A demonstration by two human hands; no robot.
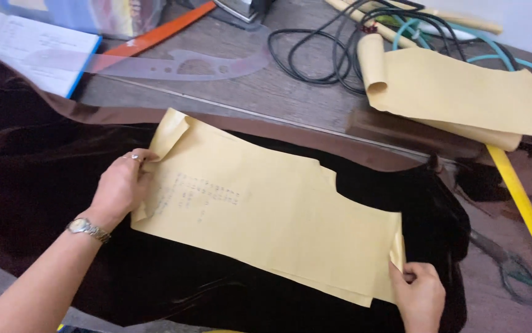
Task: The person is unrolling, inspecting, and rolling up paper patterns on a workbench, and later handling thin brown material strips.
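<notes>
Fingers of your left hand [120,185] lie flat and loosely spread, pressing the left end of the tan paper pattern [266,206], just below its curled-up corner. You wear a wristwatch [87,229] on that arm. Your right hand [420,296] pinches the pattern's lower right corner, fingers narrow, thumb on top, lifting the edge a little. Paper looks like more than one layer at that corner. Pattern lies slantwise on dark brown velvet cloth [44,179], spread over the wooden table [278,92]. Faint pencil writing sits near the left end. Behind: clear curved ruler [179,65], orange ruler [161,34], open notebook [28,49], black cables [321,49]. Second tan paper piece [463,92], rolled at one end, lies at upper right, well apart. Yellow ruler [525,209] runs down the right side, scissors [507,262] beside it.
</notes>
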